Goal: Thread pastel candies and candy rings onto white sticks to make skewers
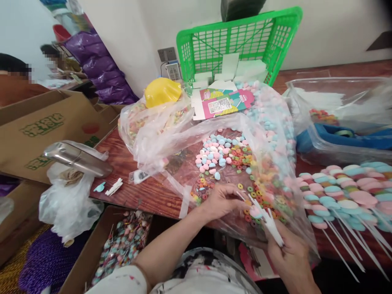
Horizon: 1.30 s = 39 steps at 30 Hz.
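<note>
My right hand (pixel 288 249) is closed around a bundle of thin white sticks (pixel 272 228) pointing up and left. A pink and white candy piece (pixel 255 211) shows near the tips of the sticks. Just left of it, my left hand (pixel 225 200) has its fingers pinched close to the stick ends; what lies between them is too small to make out. Below and around both hands, colourful cereal rings (pixel 241 157) are spread on clear plastic. Behind them lies a heap of pink, blue and white egg-shaped candies (pixel 214 151).
Finished candy skewers (pixel 346 196) are stacked at the right, beside a clear bin (pixel 343 151). At the back stand a green basket (pixel 239 34) and a printed box (pixel 220 102). A steel flask (pixel 79 159) lies left. A carton of candies (pixel 122 245) sits below the table edge.
</note>
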Each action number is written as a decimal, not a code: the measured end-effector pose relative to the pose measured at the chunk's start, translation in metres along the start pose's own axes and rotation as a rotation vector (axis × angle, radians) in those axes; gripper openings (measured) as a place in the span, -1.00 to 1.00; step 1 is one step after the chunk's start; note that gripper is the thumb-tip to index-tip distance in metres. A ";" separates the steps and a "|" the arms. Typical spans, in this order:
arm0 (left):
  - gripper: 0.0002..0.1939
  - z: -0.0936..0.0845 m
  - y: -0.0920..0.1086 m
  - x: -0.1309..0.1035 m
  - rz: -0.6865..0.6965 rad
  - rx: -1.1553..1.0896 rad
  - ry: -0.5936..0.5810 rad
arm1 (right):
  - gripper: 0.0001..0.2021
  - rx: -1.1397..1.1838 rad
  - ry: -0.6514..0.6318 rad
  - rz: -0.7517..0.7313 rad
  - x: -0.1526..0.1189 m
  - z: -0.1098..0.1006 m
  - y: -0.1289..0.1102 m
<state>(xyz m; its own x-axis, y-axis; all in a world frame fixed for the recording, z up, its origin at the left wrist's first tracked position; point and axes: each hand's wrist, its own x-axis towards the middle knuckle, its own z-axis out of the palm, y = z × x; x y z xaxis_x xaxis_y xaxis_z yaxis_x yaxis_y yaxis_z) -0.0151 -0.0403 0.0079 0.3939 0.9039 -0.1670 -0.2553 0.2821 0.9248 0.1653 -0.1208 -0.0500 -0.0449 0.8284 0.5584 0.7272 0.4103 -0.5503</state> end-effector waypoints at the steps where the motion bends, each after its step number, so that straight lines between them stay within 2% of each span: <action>1: -0.65 0.001 -0.002 -0.002 -0.030 0.035 -0.060 | -0.80 0.008 -0.002 -0.024 0.000 0.001 0.000; 3: -0.64 0.000 -0.002 -0.004 -0.049 0.108 -0.149 | -0.80 0.016 0.010 -0.023 -0.002 0.002 0.001; 4: -0.64 -0.003 -0.001 -0.005 -0.011 0.188 -0.140 | -0.80 0.021 0.027 -0.001 -0.003 0.003 0.002; 6: -0.69 -0.017 0.006 -0.001 0.149 0.484 -0.021 | -0.82 0.033 0.076 0.058 -0.005 0.004 0.004; 8: -0.80 -0.038 0.015 0.007 0.320 0.872 0.173 | -0.86 0.048 0.134 0.111 -0.006 0.003 0.005; 9: -0.85 -0.048 0.020 0.012 0.353 1.065 0.193 | -0.88 0.051 0.147 0.131 -0.006 0.003 0.006; 12: -0.74 -0.069 0.030 0.027 0.316 1.509 0.030 | -0.87 0.048 0.133 0.137 -0.006 0.003 0.006; 14: -0.73 -0.073 0.032 0.034 0.288 1.632 -0.069 | -0.83 0.047 0.096 0.105 -0.006 0.004 0.005; 16: -0.79 -0.072 0.034 0.037 0.287 1.605 -0.089 | -0.80 0.054 0.073 0.077 -0.006 0.006 0.005; 18: -0.83 -0.073 0.035 0.037 0.301 1.429 -0.056 | -0.78 0.058 0.071 0.070 -0.007 0.006 0.004; 21: -0.72 -0.081 0.037 0.039 0.275 1.129 0.095 | -0.76 0.077 0.053 0.085 -0.008 0.007 0.004; 23: -0.66 -0.088 0.038 0.043 0.212 1.105 0.194 | -0.76 0.073 0.038 0.100 -0.010 0.007 0.005; 25: -0.67 -0.092 0.037 0.047 0.174 1.177 0.240 | -0.77 0.054 0.035 0.107 -0.012 0.009 0.007; 29: -0.80 -0.084 0.030 0.049 0.197 1.303 0.253 | -0.74 0.050 0.027 0.102 -0.014 0.012 0.009; 32: -0.77 -0.078 0.022 0.041 0.223 1.425 0.255 | -0.72 0.067 0.023 0.104 -0.013 0.012 0.008; 35: -0.72 -0.081 0.018 0.032 0.310 1.534 0.175 | -0.71 0.062 0.020 0.114 -0.013 0.012 0.008; 39: -0.71 -0.086 0.025 0.022 0.367 1.512 0.036 | -0.72 0.050 0.025 0.118 -0.016 0.013 0.009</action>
<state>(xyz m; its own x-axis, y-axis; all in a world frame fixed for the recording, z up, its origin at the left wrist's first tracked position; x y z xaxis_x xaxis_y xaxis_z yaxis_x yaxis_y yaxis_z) -0.0886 0.0141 -0.0022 0.4853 0.8614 0.1500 0.7744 -0.5031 0.3836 0.1637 -0.1247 -0.0722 0.0565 0.8623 0.5031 0.6916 0.3297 -0.6427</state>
